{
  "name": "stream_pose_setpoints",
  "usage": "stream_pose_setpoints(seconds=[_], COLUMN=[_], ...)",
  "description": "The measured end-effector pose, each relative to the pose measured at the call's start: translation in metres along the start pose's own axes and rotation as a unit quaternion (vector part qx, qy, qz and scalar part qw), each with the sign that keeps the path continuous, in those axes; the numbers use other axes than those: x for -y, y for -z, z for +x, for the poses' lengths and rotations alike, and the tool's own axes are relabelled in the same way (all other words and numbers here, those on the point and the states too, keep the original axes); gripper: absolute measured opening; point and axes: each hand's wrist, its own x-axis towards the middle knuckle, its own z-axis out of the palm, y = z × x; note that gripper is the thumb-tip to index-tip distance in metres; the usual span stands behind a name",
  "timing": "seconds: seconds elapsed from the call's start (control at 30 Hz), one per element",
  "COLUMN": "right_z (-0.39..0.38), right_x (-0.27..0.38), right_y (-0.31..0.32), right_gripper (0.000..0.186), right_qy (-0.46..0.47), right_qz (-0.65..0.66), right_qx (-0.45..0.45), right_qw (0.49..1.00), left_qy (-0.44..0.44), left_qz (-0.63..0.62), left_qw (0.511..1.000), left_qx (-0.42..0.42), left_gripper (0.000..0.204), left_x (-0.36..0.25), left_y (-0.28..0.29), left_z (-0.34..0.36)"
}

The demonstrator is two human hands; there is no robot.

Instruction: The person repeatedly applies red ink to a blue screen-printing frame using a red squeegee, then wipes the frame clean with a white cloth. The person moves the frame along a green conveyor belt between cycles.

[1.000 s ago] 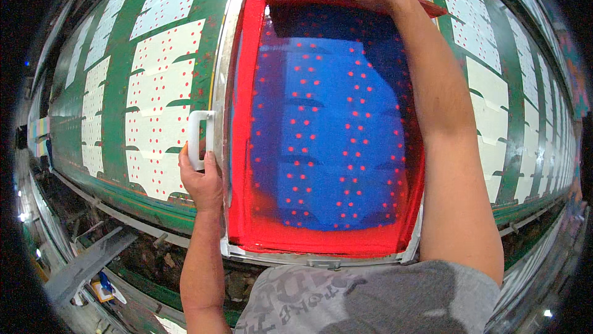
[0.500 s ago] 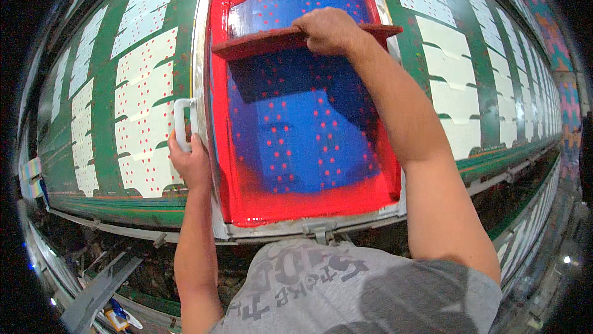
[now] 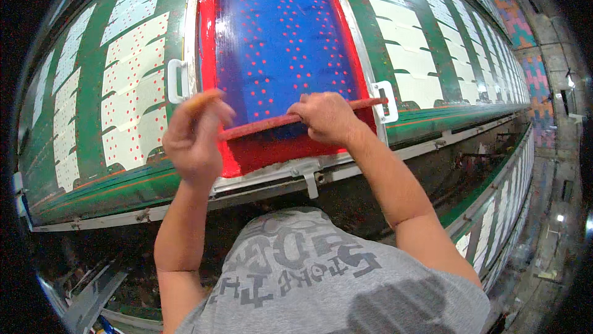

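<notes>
A long green table (image 3: 91, 99) runs across the view, bending toward the rim, with rows of pale panels (image 3: 136, 90) laid along it; those just left of the frame (image 3: 191, 31) bear red dots, while the nearest ones to its right look plain. The metal frame lies on the table, holding a blue screen (image 3: 278, 37) specked with red dots and bordered by red ink (image 3: 265, 156). The squeegee (image 3: 262, 126) lies slantwise across the lower part of the frame, its right end higher in view and beside the right handle (image 3: 392, 101). The right hand (image 3: 327, 118) has its fingers clamped on the squeegee's middle. The left hand (image 3: 196, 139) is blurred, near the squeegee's left end and below the left handle (image 3: 173, 80); its fingers look partly curled, but whether they touch the squeegee I cannot tell. A grey shirt (image 3: 296, 266) fills the lower edge.
</notes>
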Motion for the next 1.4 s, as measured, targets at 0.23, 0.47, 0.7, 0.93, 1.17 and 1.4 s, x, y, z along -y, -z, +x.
stream_pose_setpoints(seconds=[0.23, 0.47, 0.7, 0.93, 1.17, 1.4], right_z=[-0.053, -0.047, -0.09, -0.131, -0.153, -0.166], right_x=[0.044, 0.031, 0.041, 0.007, -0.031, -0.113], right_y=[-0.022, -0.009, -0.043, -0.064, -0.057, -0.038], right_gripper=[0.044, 0.041, 0.021, 0.042, 0.045, 0.058], right_qy=[0.003, 0.005, 0.077, 0.198, 0.211, -0.14], right_qz=[-0.048, -0.011, -0.035, 0.107, 0.176, 0.146], right_qx=[-0.077, -0.012, -0.132, -0.179, -0.152, -0.379], right_qw=[0.996, 1.0, 0.988, 0.958, 0.949, 0.903], left_qy=[-0.293, -0.235, -0.227, -0.014, 0.041, 0.144], left_qz=[-0.166, -0.143, -0.068, 0.301, 0.482, 0.508], left_qw=[0.754, 0.935, 0.859, 0.954, 0.858, 0.825], left_qx=[0.564, 0.226, 0.454, -0.01, -0.171, -0.203], left_gripper=[0.028, 0.048, 0.011, 0.026, 0.053, 0.056], left_x=[-0.156, -0.223, -0.194, -0.079, 0.079, 0.143], left_y=[-0.064, -0.127, -0.07, -0.101, 0.028, 0.101], left_z=[-0.021, -0.085, -0.037, -0.014, 0.004, 0.034])
